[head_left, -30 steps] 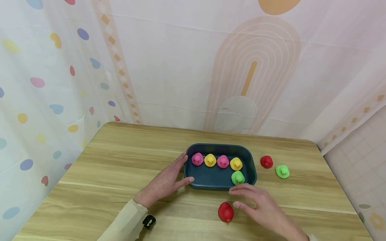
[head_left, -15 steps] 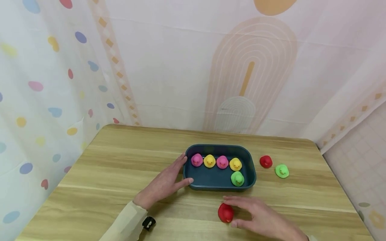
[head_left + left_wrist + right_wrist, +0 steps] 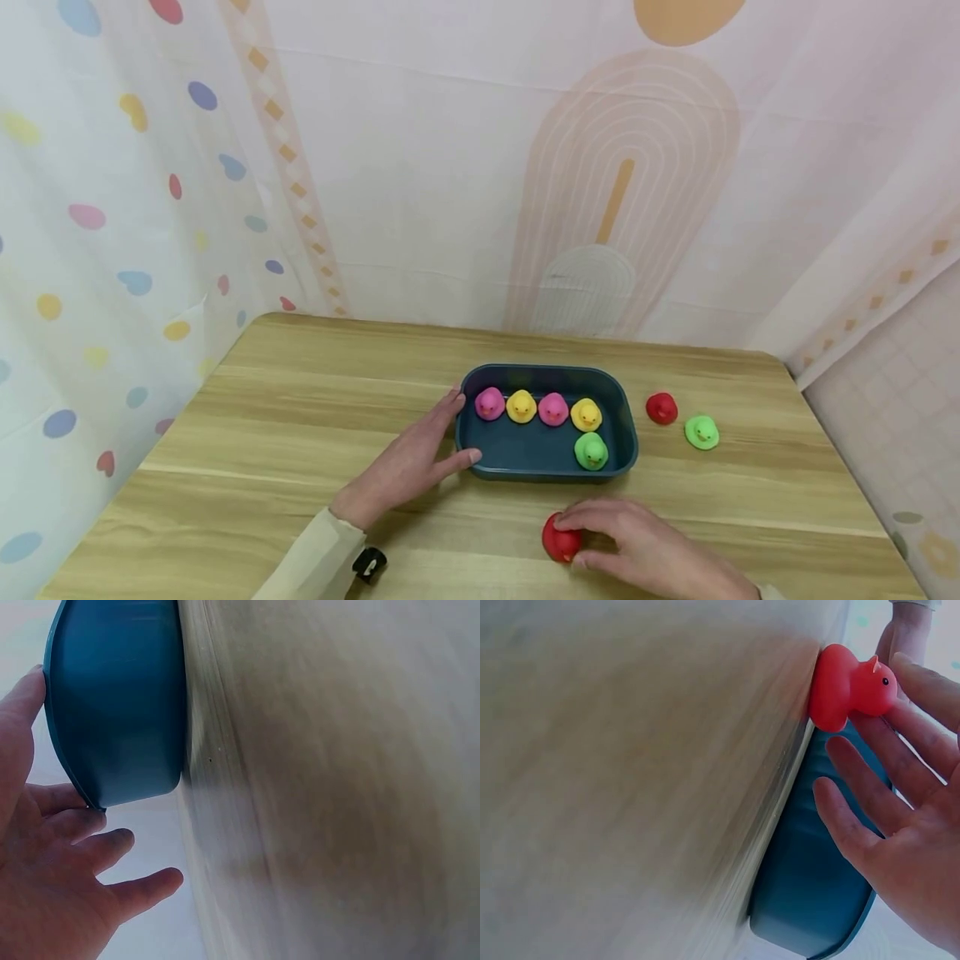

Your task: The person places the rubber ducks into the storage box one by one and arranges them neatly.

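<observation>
My left hand (image 3: 401, 471) rests at the left end of a dark blue tray (image 3: 517, 452), its thumb on the near rim corner and its fingertips at the far one. Four-sided with rounded corners, the tray bears a back row of pink and yellow rubber ducks, with a green rubber duck (image 3: 591, 451) in front at the right. Just before the tray, my right hand (image 3: 637, 542) has thumb and forefinger at a red rubber duck (image 3: 557, 546) on the table. In the right wrist view, the thumb and longer fingers stand about the duck's head, the other fingers spread.
To the right of the tray, a second red duck (image 3: 662, 408) and a light green duck (image 3: 702, 432) sit on the wooden table (image 3: 315, 392). Patterned curtains (image 3: 420, 167) hang behind and along the left side. A small black device (image 3: 370, 564) is at my left sleeve.
My right hand has drawn back from the tray's front edge toward me, and its thumb and forefinger have closed in on the near red duck. The left hand stays at the tray.
</observation>
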Available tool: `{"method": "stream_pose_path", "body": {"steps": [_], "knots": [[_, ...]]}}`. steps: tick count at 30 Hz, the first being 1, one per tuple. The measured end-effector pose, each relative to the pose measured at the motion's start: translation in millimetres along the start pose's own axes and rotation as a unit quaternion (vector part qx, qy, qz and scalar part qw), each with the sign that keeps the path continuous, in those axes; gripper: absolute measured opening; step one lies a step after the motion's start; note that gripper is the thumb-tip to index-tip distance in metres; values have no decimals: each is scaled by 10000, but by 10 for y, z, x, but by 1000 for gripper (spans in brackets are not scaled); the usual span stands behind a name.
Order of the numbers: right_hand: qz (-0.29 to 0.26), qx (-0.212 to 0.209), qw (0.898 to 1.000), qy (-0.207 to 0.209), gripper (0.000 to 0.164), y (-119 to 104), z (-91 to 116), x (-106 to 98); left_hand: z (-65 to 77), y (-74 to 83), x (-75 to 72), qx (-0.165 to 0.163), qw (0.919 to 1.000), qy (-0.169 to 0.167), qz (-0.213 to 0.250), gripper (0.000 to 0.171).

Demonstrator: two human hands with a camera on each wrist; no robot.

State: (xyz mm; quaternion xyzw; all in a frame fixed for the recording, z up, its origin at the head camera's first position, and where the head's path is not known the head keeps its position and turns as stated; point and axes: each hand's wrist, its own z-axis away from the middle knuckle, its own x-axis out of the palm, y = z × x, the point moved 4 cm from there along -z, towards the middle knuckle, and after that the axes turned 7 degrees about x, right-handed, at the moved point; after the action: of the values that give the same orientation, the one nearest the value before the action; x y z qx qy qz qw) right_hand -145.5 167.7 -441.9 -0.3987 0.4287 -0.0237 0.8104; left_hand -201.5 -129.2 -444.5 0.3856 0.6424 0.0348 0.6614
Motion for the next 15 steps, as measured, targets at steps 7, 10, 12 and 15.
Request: {"method": "stream_pose_path", "body": {"steps": [7,10,12,15], "knots": [[258,-251,9990,246,30,-32,-35,-10,-3,8,-7,0,10000,-39,-15,88],[339,-329,9984,321,28,-46,-37,-12,-1,9,-12,14,10000,-28,-7,88],[324,-343,9983,329,28,-55,-33,-16,2,7,-12,13,10000,-38,-7,88],[234,-269,9989,313,29,-70,-19,-29,8,6,-13,-2,10000,-64,-24,89]]}}
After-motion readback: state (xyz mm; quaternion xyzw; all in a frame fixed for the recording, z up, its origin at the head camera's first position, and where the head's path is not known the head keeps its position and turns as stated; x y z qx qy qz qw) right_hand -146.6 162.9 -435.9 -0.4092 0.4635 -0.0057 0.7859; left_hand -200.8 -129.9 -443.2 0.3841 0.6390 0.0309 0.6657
